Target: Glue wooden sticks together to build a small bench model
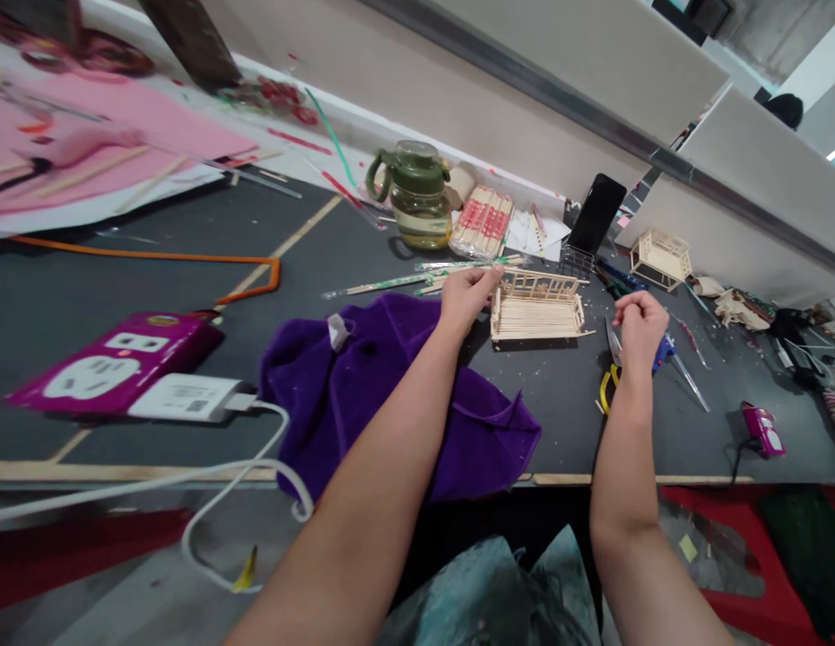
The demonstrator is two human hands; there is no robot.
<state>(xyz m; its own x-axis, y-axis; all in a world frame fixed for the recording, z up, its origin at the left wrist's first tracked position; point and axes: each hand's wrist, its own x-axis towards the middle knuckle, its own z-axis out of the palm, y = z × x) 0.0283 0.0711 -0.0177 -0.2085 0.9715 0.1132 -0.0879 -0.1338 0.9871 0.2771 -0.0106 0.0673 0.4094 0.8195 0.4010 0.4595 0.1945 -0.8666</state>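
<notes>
A small model [538,318] built of thin wooden sticks, with a slatted floor and a railing along its back, stands on the dark table. My left hand [465,301] is closed at its rear left corner, fingertips pinching the end of the railing. To the right of the model, my right hand [642,325] is raised with its fingers curled together; whatever they hold, if anything, is hidden. Scissors with a yellow handle [608,389] lie beneath the right wrist, partly covered. Beside that hand shows a blue tool [663,352], mostly behind the wrist.
A purple cloth [350,386] lies under my left forearm. Behind stand a green-lidged jug [417,193], bundled chopsticks [482,220] and a phone [597,215]. A second stick model [661,258] sits back right. A magenta power strip [114,363] with a white cable [282,431] occupies the left.
</notes>
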